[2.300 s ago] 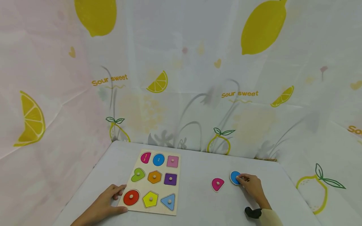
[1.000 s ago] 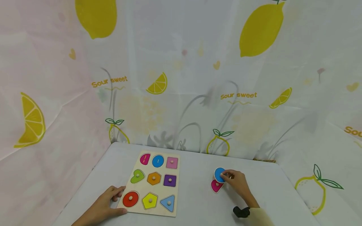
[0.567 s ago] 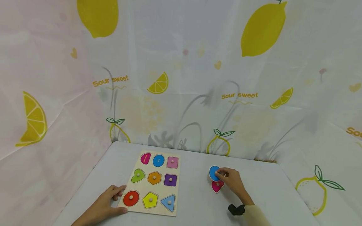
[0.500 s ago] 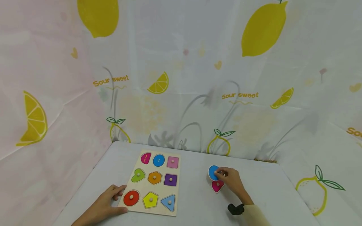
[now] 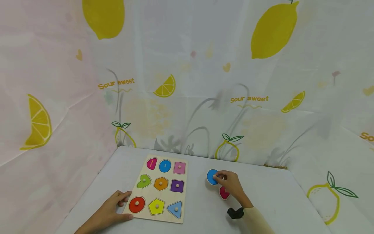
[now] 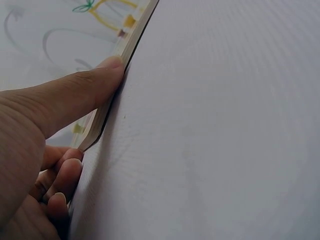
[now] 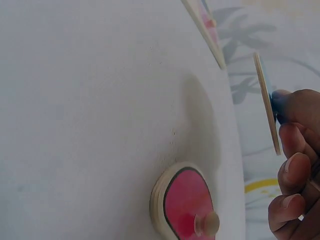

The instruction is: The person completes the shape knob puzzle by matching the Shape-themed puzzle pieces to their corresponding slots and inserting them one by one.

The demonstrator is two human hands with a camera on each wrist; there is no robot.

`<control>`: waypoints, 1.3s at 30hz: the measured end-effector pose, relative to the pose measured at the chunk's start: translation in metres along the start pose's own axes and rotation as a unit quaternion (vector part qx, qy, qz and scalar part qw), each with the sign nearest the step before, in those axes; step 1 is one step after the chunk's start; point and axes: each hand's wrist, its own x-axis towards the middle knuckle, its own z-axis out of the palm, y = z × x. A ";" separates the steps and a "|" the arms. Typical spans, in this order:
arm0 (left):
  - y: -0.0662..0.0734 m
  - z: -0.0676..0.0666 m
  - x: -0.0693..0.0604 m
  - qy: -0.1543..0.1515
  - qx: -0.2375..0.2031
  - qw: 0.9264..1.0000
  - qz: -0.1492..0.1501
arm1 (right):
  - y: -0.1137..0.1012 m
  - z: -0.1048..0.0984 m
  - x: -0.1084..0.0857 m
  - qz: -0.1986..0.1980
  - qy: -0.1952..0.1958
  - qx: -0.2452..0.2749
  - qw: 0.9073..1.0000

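Observation:
My right hand (image 5: pixel 232 184) pinches the small knob of a blue round puzzle piece (image 5: pixel 211 177), which is raised above the table. Seen edge-on in the right wrist view, this piece (image 7: pixel 266 100) has a thin wooden rim. Just below the hand a pink puzzle piece (image 5: pixel 223 193) lies on the table, partly hidden. At the near-left corner of a wooden puzzle board (image 5: pixel 168 195), my left hand (image 5: pixel 109 210) holds the board's edges between thumb and curled fingers. The board's blue round and pink recesses at the far left show printed bottoms. Several other knobbed pieces sit in it.
A white-covered table (image 5: pixel 201 208) carries everything. Behind and at the sides hangs a lemon-printed cloth (image 5: pixel 187 113), meeting the table's far edge. A dark band (image 5: pixel 235 213) is on the right wrist by the sleeve.
My right hand has carried the blue round piece left from the right side, past the pink piece and toward the board. The left hand and board stay in place.

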 end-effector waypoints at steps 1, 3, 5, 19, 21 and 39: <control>0.000 0.000 0.000 0.000 -0.003 1.000 0.003 | -0.001 0.001 0.001 -0.004 -0.002 0.003 1.000; -0.001 0.000 0.000 0.000 -0.008 1.000 0.007 | -0.003 0.005 0.004 -0.017 -0.003 0.003 1.000; -0.001 0.000 0.001 0.001 -0.009 1.000 0.007 | -0.005 0.008 0.007 -0.023 -0.005 0.008 1.000; -0.001 0.003 0.004 0.008 -0.011 1.000 -0.025 | -0.027 0.032 0.023 -0.049 -0.027 0.007 0.998; -0.002 0.003 0.004 0.009 -0.010 1.000 -0.024 | -0.030 0.036 0.024 -0.060 -0.030 0.012 0.998; 0.001 0.002 0.000 0.014 -0.006 1.000 -0.012 | -0.055 0.075 0.039 -0.078 -0.060 0.015 0.995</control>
